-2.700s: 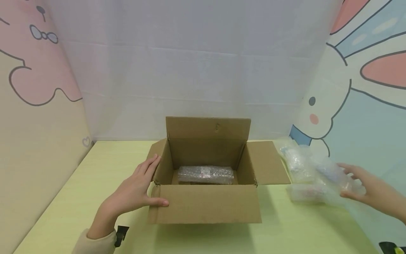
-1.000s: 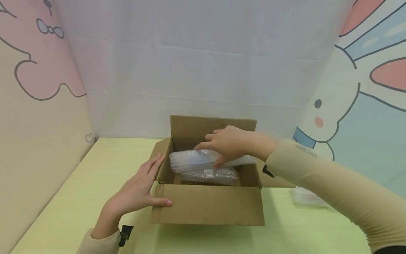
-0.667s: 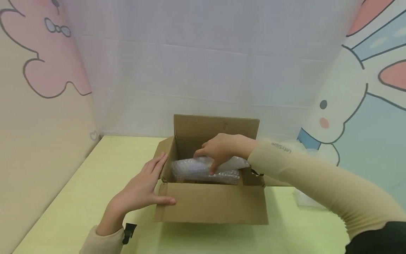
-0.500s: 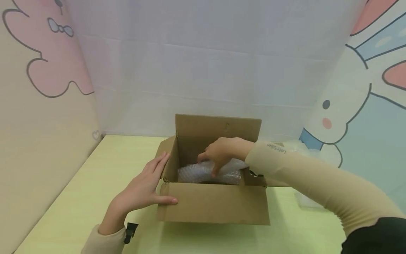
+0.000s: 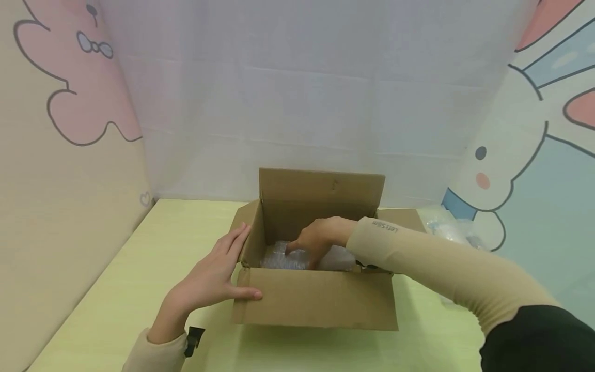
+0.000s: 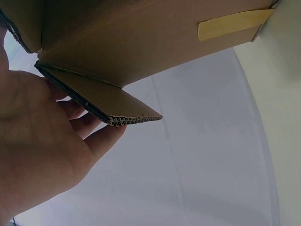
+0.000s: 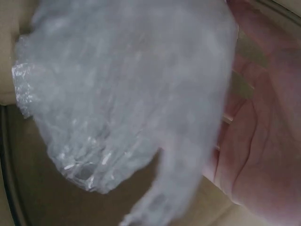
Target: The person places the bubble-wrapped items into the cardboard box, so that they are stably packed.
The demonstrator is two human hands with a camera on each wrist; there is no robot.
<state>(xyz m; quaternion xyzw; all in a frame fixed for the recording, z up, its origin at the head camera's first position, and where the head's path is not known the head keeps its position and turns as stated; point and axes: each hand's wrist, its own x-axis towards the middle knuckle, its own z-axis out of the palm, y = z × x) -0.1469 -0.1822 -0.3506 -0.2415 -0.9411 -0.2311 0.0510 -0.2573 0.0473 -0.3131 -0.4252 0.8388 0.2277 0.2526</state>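
Note:
An open cardboard box (image 5: 321,299) stands on the pale table. My right hand (image 5: 321,235) reaches inside it and holds a bubble-wrapped package (image 5: 285,261) low in the box. In the right wrist view the blurred wrap (image 7: 117,84) covers the fingertips, and what is inside it cannot be made out. Another wrapped package that lay on the box floor is now hidden or indistinguishable. My left hand (image 5: 211,279) rests at the box's front left corner, thumb on the front flap. From the left wrist, its fingers lie against the outside of the side flap (image 6: 99,92).
More bubble-wrapped items (image 5: 446,230) lie on the table (image 5: 125,268) right of the box, partly behind my right sleeve (image 5: 432,263). The box's rear flap (image 5: 321,186) stands up near the white back sheet (image 5: 302,103). Printed panels flank both sides.
My right hand has brought a bubble-wrapped package from the right side of the table over the box and lowered it inside. My left hand has kept its place on the box.

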